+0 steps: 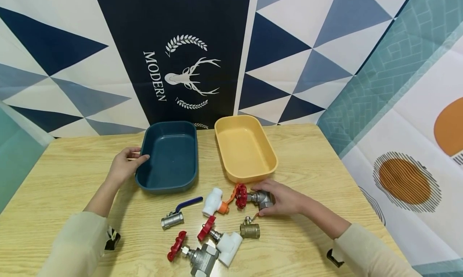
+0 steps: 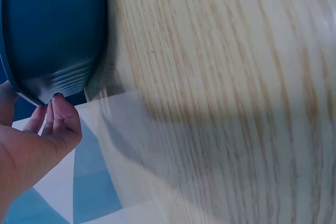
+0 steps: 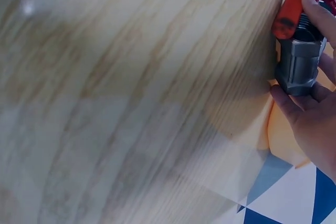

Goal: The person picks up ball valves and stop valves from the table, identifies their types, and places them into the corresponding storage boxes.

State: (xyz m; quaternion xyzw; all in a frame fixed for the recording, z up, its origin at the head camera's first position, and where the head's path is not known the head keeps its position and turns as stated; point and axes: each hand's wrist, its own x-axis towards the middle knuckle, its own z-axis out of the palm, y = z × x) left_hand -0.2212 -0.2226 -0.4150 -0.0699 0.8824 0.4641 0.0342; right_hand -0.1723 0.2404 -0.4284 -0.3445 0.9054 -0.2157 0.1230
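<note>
My left hand (image 1: 124,166) pinches the left rim of a dark blue plastic bin (image 1: 171,160), thumb over the rim and fingertips against the outer wall (image 2: 58,40). In front of a yellow bin (image 1: 246,148), my right hand (image 1: 285,200) grips the grey metal body of a handwheel valve (image 1: 262,197); its red wheel points left. The right wrist view shows thumb and fingers about the valve body (image 3: 299,66). Just below that hand lies a brass ball valve (image 1: 250,230), whose red lever (image 3: 289,14) overlaps the held valve in the right wrist view.
On the wooden table (image 1: 300,245) lie a blue-lever ball valve (image 1: 172,220), a white ball valve (image 1: 213,202) with an orange lever, a white tee-shaped valve (image 1: 229,247) with a red wheel, and another grey handwheel valve (image 1: 204,261). A patterned cloth (image 1: 282,60) hangs behind.
</note>
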